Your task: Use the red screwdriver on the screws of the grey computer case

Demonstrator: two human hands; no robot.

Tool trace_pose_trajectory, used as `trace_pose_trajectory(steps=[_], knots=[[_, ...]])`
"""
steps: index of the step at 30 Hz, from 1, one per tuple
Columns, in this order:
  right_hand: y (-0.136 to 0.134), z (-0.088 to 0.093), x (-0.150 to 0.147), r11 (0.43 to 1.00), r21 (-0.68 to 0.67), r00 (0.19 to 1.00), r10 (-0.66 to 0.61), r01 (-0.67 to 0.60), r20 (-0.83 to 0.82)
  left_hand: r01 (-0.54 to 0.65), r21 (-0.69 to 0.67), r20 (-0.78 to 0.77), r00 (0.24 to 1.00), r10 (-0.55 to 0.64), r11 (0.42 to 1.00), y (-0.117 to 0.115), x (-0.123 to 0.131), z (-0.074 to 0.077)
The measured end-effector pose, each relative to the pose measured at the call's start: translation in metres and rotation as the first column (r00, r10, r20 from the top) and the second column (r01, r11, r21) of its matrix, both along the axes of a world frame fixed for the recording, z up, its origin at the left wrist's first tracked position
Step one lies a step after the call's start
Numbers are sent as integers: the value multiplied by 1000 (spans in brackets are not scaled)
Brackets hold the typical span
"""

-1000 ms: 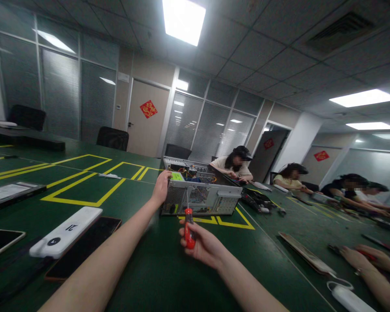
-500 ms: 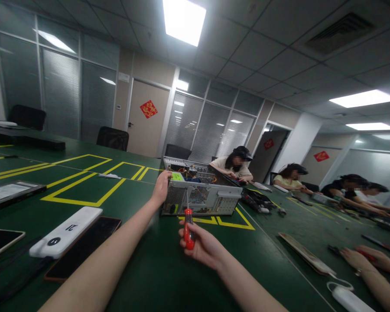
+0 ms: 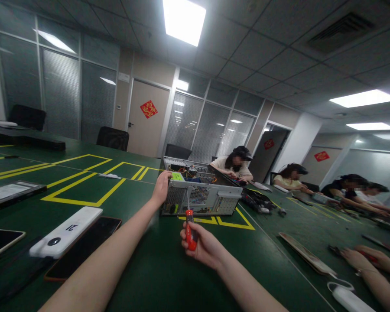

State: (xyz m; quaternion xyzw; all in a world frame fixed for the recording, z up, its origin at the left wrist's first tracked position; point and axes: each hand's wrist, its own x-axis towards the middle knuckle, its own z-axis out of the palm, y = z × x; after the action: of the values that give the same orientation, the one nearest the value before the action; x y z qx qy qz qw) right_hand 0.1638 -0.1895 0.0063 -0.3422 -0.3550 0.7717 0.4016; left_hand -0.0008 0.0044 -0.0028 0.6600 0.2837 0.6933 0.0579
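An open computer case [image 3: 214, 201] lies on the green table, its vented metal back panel facing me and wires showing inside. My left hand [image 3: 162, 186] grips the case's left upper edge, beside a bright green label [image 3: 177, 176]. In my right hand [image 3: 203, 245] is a screwdriver [image 3: 191, 232] with a red and black handle, fingers wrapped round it. Its shaft points up and away at the back panel, near the round fan grille. Whether the tip touches a screw is too small to tell.
To the left lie a white power bank [image 3: 66, 232], a dark phone [image 3: 84, 247], another phone [image 3: 1, 242] and a drive [image 3: 13, 195]. A black bundle of parts [image 3: 258, 200] sits right of the case. Another person's hands [image 3: 360, 260] work at the right edge.
My right hand and the screwdriver have shifted very slightly to the right and down. The left hand and the case stay where they were.
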Motion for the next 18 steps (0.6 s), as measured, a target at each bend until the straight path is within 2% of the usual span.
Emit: trace_pose_trajectory(steps=[18], knots=[[-4, 5, -2, 994, 97, 998, 42, -46, 44, -1, -24, -1, 1000, 1, 1000, 1, 0, -1]])
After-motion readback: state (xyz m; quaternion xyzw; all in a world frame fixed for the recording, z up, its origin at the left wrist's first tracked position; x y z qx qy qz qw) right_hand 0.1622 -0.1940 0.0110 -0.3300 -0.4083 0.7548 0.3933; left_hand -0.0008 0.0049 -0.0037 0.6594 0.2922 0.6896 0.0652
